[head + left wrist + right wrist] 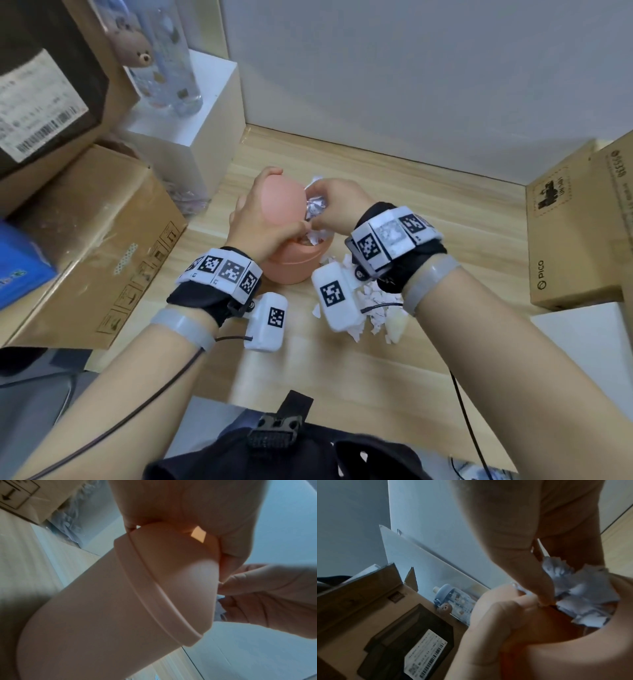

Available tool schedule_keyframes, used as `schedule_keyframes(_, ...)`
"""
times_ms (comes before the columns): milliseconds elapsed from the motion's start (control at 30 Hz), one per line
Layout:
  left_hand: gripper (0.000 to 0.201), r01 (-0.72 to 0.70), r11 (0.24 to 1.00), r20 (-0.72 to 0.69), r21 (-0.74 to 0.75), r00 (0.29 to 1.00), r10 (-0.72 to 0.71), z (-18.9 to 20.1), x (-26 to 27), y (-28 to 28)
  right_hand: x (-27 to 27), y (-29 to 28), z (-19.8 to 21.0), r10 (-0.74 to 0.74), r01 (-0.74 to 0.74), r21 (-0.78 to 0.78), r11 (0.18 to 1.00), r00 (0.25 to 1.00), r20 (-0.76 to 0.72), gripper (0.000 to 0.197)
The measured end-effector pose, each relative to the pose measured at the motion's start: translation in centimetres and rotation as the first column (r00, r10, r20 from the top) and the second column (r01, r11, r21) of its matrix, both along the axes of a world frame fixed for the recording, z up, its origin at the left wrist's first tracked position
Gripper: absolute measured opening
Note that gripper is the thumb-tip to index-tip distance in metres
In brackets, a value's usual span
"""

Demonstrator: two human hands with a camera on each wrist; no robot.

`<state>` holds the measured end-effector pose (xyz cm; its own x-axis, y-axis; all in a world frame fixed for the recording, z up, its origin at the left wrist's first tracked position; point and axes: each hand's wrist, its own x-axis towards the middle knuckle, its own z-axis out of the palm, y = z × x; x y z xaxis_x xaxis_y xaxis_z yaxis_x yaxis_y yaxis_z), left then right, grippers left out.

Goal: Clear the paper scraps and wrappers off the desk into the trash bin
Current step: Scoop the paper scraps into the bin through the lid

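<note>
A pink trash bin (295,266) stands on the wooden desk (445,240). My left hand (255,219) grips its swing lid (286,202) and holds it tipped open; the left wrist view shows the lid (180,568) under my fingers (197,513). My right hand (334,205) holds a crumpled wad of paper scraps and a silvery wrapper (315,202) at the bin's mouth. In the right wrist view torn scraps (583,595) fill the opening beside my right hand's fingers (537,582). A pile of white scraps (371,310) lies on the desk right of the bin, partly hidden by my right wrist.
Cardboard boxes (102,240) are stacked at the left, with a white box (191,137) bearing a clear bottle (168,61) behind them. More cartons (575,233) stand at the right. A grey wall (411,85) closes off the back.
</note>
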<state>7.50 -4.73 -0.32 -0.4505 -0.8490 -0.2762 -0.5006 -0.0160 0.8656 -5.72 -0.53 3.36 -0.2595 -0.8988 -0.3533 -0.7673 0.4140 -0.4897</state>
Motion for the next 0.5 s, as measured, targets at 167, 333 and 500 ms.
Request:
schedule_keyframes(167,0.081,0.006,1.000,-0.004,0.011,1.000,-0.006,0.2,0.1,0.1,-1.0,1.5,1.1,-0.053,0.059,-0.046,0.997,0.992,0.114,0.056)
schedule_keyframes(333,0.082,0.013,1.000,-0.017,-0.007,1.000,-0.014,0.1,0.1,0.0,-0.7,3.4,1.4,0.146,-0.151,0.047,0.987,0.985,0.089,0.059)
schedule_keyframes(500,0.086,0.028,0.999,-0.037,-0.044,0.999,-0.029,-0.2,0.2,0.0,1.1,3.3,-0.5,0.598,-0.476,0.397,0.785,0.749,-0.284,0.044)
